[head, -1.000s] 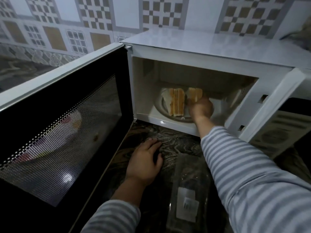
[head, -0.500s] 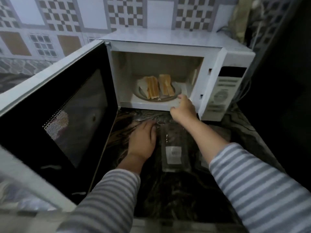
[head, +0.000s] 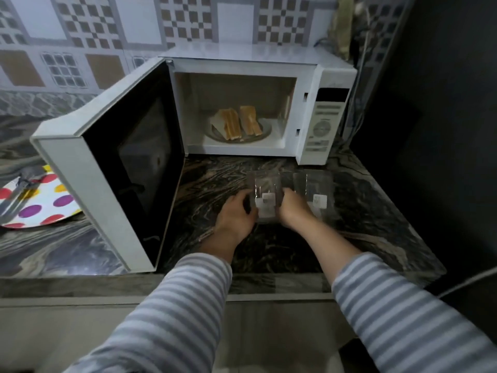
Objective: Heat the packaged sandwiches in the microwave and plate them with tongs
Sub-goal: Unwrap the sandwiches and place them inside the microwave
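Note:
The white microwave [head: 320, 125] stands with its door [head: 107, 162] swung wide to the left. Inside, two sandwich halves [head: 238, 122] lie side by side on the glass turntable [head: 265, 130]. On the dark marble counter in front, my left hand [head: 236, 214] and my right hand [head: 291, 208] grip the two sides of an empty clear plastic sandwich package [head: 266, 200] with a white label. A second clear package [head: 314, 192] lies just to its right. Tongs [head: 18, 192] rest on a polka-dot plate [head: 45, 208] at the far left, partly behind the door.
The open door blocks the space between the plate and the area in front of the microwave. A dark wall or appliance [head: 443, 130] stands close on the right. Cables [head: 355, 76] hang behind the microwave. The counter's front edge [head: 269, 285] lies near my sleeves.
My right hand left the sandwich in the microwave and came back to the counter. Both hands closed on the clear package. My head pulled back, widening the view.

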`<action>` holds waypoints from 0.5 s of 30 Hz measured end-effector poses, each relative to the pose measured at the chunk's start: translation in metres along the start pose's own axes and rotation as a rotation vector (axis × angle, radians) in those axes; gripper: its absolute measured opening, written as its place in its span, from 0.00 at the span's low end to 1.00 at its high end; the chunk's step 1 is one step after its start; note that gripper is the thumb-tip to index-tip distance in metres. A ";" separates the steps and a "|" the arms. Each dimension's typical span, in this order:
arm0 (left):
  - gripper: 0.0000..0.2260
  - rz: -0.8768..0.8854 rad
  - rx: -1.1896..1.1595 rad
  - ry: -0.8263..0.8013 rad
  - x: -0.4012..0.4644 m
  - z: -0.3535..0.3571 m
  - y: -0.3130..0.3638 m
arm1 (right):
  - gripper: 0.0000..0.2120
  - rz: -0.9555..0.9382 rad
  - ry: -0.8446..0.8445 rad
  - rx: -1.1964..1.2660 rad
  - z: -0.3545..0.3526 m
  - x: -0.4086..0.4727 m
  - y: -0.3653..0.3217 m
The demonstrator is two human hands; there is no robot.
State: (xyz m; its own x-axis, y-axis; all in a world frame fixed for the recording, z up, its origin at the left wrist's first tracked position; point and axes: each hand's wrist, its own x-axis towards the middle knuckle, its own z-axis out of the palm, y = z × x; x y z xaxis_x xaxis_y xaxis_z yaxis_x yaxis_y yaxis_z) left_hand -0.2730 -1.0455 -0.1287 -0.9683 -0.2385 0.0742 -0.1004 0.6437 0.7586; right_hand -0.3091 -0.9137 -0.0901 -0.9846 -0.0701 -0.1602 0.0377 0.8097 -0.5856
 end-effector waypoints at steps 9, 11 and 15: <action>0.10 -0.296 -0.399 0.021 -0.018 -0.011 -0.001 | 0.14 0.164 -0.031 0.507 0.020 -0.008 0.006; 0.10 -0.359 -0.500 0.009 -0.021 -0.015 0.002 | 0.15 0.168 -0.046 0.557 0.021 -0.010 0.008; 0.11 -0.404 -0.554 0.027 -0.020 -0.016 0.006 | 0.15 0.218 -0.051 0.644 0.024 -0.010 0.006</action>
State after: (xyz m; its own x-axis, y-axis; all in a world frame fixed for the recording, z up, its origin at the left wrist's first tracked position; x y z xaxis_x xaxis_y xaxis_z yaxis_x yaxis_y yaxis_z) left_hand -0.2506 -1.0483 -0.1156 -0.8726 -0.4045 -0.2738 -0.3138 0.0347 0.9489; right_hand -0.2948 -0.9215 -0.1110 -0.9344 0.0151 -0.3559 0.3436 0.3016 -0.8894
